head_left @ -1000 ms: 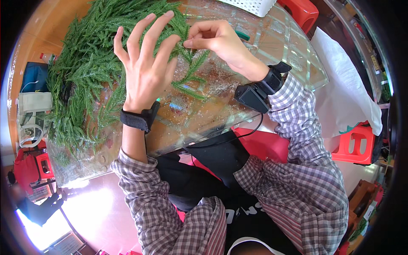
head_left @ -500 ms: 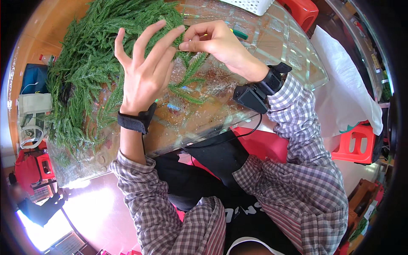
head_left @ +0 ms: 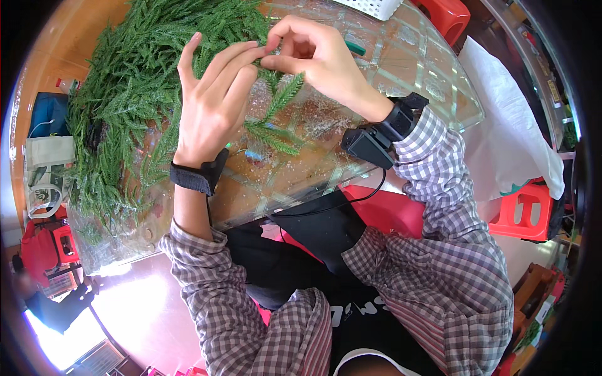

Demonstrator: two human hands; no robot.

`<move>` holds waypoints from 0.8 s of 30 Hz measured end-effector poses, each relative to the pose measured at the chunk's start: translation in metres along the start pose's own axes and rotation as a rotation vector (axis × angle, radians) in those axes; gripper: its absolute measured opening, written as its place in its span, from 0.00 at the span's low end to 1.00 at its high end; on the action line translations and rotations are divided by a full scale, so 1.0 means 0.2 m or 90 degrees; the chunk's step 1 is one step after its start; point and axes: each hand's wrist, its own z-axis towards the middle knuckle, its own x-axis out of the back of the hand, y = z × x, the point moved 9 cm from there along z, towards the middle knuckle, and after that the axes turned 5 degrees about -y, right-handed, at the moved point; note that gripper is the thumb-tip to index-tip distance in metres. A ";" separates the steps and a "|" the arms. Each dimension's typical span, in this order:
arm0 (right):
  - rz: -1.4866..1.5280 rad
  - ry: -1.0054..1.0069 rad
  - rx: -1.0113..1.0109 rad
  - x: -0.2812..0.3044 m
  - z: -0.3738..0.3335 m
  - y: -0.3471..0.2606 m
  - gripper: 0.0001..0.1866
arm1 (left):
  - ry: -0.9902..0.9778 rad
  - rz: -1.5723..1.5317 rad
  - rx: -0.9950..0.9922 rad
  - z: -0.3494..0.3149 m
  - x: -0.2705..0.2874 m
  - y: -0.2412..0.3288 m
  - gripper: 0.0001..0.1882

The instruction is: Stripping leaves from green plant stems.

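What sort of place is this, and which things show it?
It looks like an indoor room, perhaps a home or a small workshop; I cannot tell which. A table bears a large heap of green sprigs, and a red plastic stool stands at the right.

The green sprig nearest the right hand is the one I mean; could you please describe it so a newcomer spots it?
Start at the brown table and the big heap of green foliage on its left. Just right of the left hand and below the right hand is the green sprig. Unlike the crowded heap, its branches spread out separately against the brown tabletop.
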 end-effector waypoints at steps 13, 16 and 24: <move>-0.372 0.030 0.357 -0.09 -0.07 -0.20 0.19 | 0.017 0.017 0.082 -0.03 0.00 -0.08 0.06; -0.348 0.040 0.315 -0.07 -0.06 -0.18 0.18 | 0.011 0.014 0.095 -0.03 0.00 -0.08 0.07; -0.314 0.071 0.286 -0.05 -0.07 -0.19 0.18 | 0.076 0.005 0.137 -0.04 0.07 -0.10 0.08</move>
